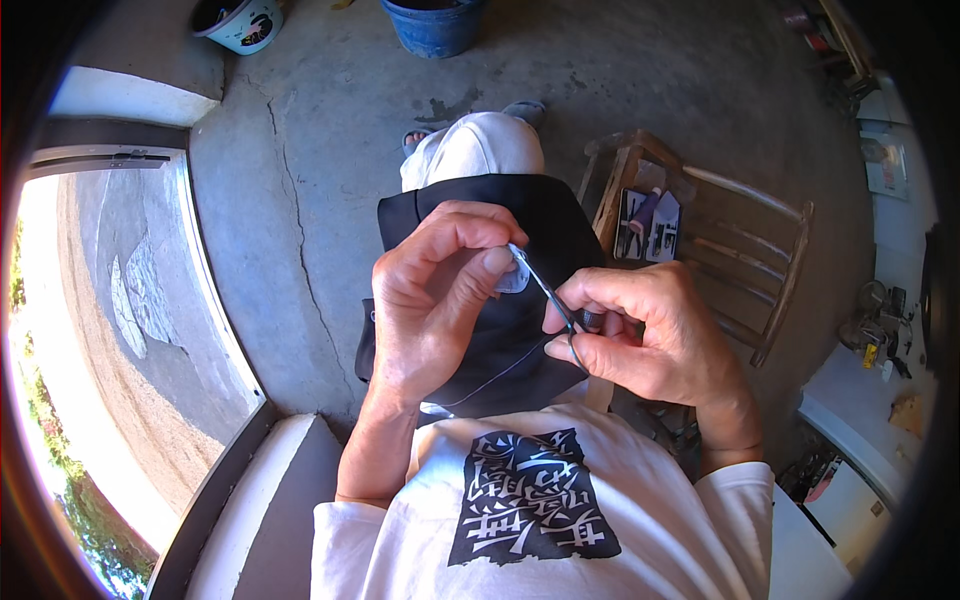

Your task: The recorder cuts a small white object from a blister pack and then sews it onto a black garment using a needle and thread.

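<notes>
My left hand (427, 307) pinches a small translucent plastic piece (513, 281) between thumb and forefinger. Small metal scissors (550, 294) are in my right hand (649, 334), their tips up against the plastic piece by my left fingertips. Whether the blades are closed is too fine to make out. A dark thimble ring (592, 319) sits on a finger of my right hand. Black cloth (487, 330) lies across my lap, beneath both hands. From near my right hand a thin dark thread (501, 373) curves down over the cloth towards my shirt.
To the right is a wooden chair (787, 277), with an open tool case (627, 225) and a purple thread spool (646, 210) on it. A blue bucket (435, 34) and a patterned tub (244, 30) stand ahead. A doorway opens on the left; a cluttered table (847, 397) is far right.
</notes>
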Demonstrator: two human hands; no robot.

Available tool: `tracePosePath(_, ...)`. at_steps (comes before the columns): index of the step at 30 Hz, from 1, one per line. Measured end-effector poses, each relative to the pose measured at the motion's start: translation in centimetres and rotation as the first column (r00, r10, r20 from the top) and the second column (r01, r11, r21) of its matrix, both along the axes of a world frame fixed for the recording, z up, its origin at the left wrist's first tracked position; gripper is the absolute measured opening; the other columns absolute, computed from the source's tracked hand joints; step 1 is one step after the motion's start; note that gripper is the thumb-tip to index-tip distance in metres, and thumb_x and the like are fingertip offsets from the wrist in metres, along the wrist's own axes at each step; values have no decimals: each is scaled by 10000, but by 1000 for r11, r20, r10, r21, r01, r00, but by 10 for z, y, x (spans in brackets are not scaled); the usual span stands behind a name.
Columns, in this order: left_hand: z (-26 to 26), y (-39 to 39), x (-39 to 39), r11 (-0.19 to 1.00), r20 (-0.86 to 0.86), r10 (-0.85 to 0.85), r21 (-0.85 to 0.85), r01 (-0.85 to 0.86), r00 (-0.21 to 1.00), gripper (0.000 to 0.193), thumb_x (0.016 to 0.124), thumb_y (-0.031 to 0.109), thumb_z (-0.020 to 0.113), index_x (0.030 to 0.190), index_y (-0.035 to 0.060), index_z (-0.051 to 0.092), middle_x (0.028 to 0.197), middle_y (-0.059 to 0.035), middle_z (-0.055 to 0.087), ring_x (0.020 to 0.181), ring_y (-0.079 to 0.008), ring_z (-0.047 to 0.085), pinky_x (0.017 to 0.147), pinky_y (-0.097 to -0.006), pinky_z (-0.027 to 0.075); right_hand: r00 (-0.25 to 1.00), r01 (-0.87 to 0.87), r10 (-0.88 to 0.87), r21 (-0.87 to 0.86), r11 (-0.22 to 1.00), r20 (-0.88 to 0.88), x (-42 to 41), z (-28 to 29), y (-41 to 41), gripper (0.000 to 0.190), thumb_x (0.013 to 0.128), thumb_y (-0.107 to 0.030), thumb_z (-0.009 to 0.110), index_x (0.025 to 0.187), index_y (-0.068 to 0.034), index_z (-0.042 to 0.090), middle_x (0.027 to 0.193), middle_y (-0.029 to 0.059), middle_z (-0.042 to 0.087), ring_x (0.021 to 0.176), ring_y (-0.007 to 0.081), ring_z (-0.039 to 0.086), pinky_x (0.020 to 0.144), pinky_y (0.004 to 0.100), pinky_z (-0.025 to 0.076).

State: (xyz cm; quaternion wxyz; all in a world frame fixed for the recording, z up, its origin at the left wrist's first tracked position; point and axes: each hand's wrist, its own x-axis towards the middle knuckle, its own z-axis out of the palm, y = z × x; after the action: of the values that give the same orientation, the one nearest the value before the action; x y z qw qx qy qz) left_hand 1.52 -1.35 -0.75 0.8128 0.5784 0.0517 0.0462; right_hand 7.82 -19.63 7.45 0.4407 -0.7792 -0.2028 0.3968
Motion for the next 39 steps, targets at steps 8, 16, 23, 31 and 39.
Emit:
tracePosePath(8, -3, 4, 1, 992, 38, -33, -120, 37, 999, 56, 905, 23, 601, 949, -8, 616, 985, -77, 611, 809, -87, 557, 686, -215, 469, 648, 263, -2, 221, 939, -761, 14, -16, -10, 204, 883, -158, 645, 939, 36, 618, 744, 33, 596, 619, 47, 532, 500, 161, 379)
tracePosePath(16, -5, 1, 4, 937, 37, -75, -340, 83, 997, 103, 904, 40, 609, 1004, 19, 605, 949, -67, 618, 845, -98, 557, 728, -238, 460, 780, 192, 7, 251, 949, -625, 10, -10, -7, 131, 876, -66, 615, 931, 53, 608, 788, 32, 602, 634, 56, 526, 578, 183, 433)
tracePosePath(23, -5, 2, 6, 966, 76, -70, -245, 86, 995, 89, 896, 32, 618, 984, 20, 610, 931, -61, 617, 846, -99, 555, 728, -236, 457, 790, 153, 32, 248, 957, -612, 13, -10, -8, 122, 877, -64, 611, 915, 52, 611, 778, 27, 608, 637, 56, 530, 590, 189, 440)
tracePosePath(31, -4, 2, 8, 986, 91, -51, -152, 64, 995, 55, 900, 23, 612, 953, 18, 601, 921, -59, 615, 827, -97, 551, 724, -234, 452, 747, 197, 11, 237, 951, -665, 11, -8, -7, 130, 893, -81, 607, 925, 45, 610, 785, 24, 604, 639, 50, 523, 588, 191, 429)
tracePosePath(39, -4, -1, 7, 948, 46, -39, -315, 52, 998, 62, 899, 46, 622, 951, 21, 600, 907, -62, 622, 816, -94, 547, 706, -228, 447, 882, 345, -190, 316, 884, -431, -18, -23, 5, 263, 872, -220, 672, 892, 35, 607, 662, 30, 564, 522, 35, 474, 445, 170, 334)
